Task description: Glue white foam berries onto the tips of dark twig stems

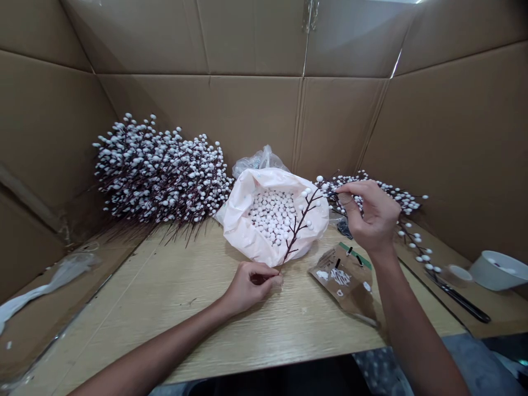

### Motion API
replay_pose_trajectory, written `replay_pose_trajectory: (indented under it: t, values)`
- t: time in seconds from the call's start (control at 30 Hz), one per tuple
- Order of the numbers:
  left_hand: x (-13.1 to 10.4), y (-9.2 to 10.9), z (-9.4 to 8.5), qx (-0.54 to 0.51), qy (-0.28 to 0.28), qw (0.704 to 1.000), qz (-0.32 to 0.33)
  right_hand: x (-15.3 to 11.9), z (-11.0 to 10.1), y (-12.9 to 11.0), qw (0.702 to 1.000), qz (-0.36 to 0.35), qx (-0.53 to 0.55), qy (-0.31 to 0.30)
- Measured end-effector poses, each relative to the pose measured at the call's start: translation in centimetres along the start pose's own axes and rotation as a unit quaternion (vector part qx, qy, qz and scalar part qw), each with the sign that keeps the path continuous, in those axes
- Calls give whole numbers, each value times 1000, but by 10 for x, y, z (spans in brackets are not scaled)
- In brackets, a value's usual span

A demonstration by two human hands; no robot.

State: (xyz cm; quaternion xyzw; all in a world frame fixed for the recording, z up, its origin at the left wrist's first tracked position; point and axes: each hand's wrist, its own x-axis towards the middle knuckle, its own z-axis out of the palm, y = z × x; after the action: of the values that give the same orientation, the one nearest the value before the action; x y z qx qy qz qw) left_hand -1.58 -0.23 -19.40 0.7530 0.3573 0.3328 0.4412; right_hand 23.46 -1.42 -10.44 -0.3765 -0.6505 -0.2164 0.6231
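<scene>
My left hand point(253, 286) pinches the lower end of a dark, branching stem point(295, 234), which slants up to the right with white berries on its upper twigs. My right hand point(369, 212) is closed near the stem's upper part, thumb and forefinger pressed together; what they hold is too small to name. Behind the stem, a pale pink plastic bag point(243, 239) lies open, full of loose white balls point(272, 214). Below my right hand is a brown cardboard piece point(350, 286) with white smears and small black pieces on it.
A large pile of white-berried stems point(160, 170) lies at the left back. More berried stems point(406, 201) lie at the right, near a black-handled tool point(464, 302), a tape roll point(457, 274) and a white bowl point(497, 270). Cardboard walls point(256, 110) surround the table point(198, 330).
</scene>
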Motion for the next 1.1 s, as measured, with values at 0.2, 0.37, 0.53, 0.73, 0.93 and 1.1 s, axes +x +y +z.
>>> replay_pose_trajectory:
  t: [0.2, 0.37, 0.53, 0.73, 0.93, 1.1]
  values:
    - [0, 1, 0, 4, -2, 1000, 0, 1, -1, 3, 1000, 19, -4, 7]
    - [1, 2, -1, -12, 2, 1000, -8, 2, -1, 4, 994, 82, 64, 30]
    - [0, 5, -2, -26, 6, 1000, -6, -3, -12, 4, 953, 216, 205, 57]
    - [2, 2, -3, -23, -4, 1000, 5, -33, -57, 6, 896, 376, 220, -82]
    - [6, 1, -3, -25, 9, 1000, 1, -85, -95, 13, 860, 448, 91, -228]
    - [5, 6, -3, -16, 10, 1000, 19, -117, -110, 14, 865, 435, 36, -246]
